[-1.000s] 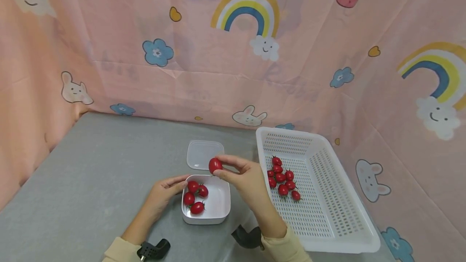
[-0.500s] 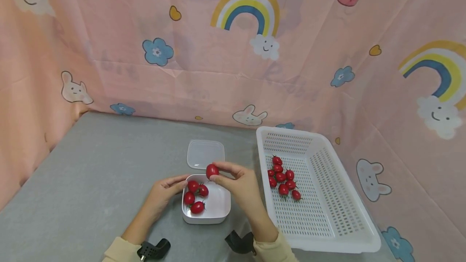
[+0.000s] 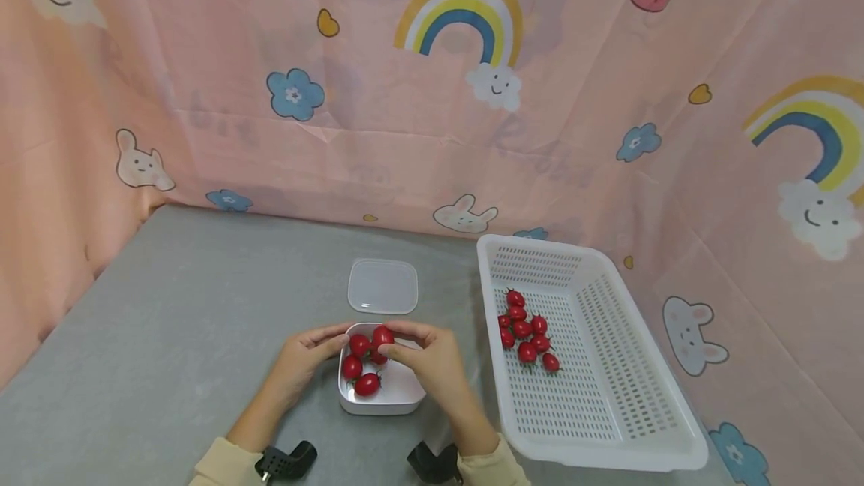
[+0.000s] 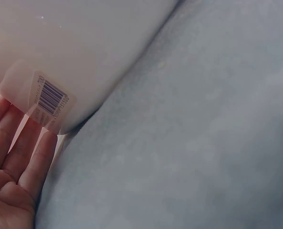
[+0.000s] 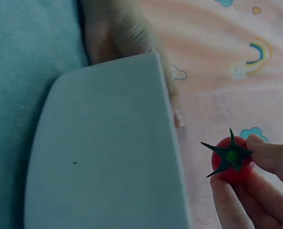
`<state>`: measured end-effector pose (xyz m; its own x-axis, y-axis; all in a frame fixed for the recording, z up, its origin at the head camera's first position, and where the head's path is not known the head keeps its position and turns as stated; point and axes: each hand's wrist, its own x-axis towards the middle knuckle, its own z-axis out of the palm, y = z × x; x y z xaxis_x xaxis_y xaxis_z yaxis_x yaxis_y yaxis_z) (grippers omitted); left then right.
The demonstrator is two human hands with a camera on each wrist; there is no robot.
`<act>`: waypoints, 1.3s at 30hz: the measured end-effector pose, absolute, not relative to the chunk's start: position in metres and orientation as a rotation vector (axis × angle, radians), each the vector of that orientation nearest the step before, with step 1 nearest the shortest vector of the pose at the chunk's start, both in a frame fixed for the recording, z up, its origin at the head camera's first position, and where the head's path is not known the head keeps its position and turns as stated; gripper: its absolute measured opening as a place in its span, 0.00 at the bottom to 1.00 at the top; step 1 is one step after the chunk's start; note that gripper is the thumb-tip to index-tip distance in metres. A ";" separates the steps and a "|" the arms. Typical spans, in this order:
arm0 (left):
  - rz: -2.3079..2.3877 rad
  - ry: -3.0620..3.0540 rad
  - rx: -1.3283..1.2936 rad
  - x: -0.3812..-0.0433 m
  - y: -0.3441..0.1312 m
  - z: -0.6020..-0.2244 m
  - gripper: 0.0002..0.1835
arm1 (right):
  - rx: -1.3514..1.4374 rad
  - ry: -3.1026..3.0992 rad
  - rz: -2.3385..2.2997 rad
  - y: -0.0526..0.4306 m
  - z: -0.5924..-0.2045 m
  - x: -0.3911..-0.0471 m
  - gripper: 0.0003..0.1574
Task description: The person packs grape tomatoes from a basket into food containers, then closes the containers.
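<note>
My right hand (image 3: 437, 370) pinches a cherry tomato (image 3: 382, 334) between thumb and fingers, over the far part of a white box (image 3: 385, 408). In the right wrist view, the green stem leaves of that tomato (image 5: 237, 175) face the camera. Several more tomatoes (image 3: 367, 385) lie in the left half of the box. At the box's far left corner my left hand (image 3: 297, 366) touches the outside. The left wrist view shows its fingers (image 4: 39, 162) nearly straight against the box wall (image 4: 84, 57), beside a barcode label. The right hand covers part of the box's right side.
A white perforated basket (image 3: 601, 426) stands to the right, with several cherry tomatoes (image 3: 523, 329) in its left part. Behind the box lies a clear lid (image 3: 383, 286) on the grey table (image 3: 202, 321). A pink printed curtain (image 3: 364, 133) closes off the back and sides.
My right hand has brought the tomato left and down, from above the box's far edge to just over the tomatoes inside. The left hand stays at the box corner.
</note>
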<state>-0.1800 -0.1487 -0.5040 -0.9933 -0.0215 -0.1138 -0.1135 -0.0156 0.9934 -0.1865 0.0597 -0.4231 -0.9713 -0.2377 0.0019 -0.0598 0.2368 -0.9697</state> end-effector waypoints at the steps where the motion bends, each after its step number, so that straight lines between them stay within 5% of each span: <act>1: 2.193 2.153 -0.145 -0.180 -0.149 -0.504 0.20 | -0.288 2.351 -1.830 0.060 -0.425 -0.186 0.20; 39: 2.202 2.151 -0.115 -0.180 -0.149 -0.505 0.20 | -0.391 2.575 -1.498 0.052 -0.444 -0.182 0.19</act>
<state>-0.1800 -0.1489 -0.5050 -0.9953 -0.0086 -0.0960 -0.0957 -0.0239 0.9951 -0.1822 0.0517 -0.4441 -0.9569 -0.2901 0.0122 -0.1541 0.4716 -0.8682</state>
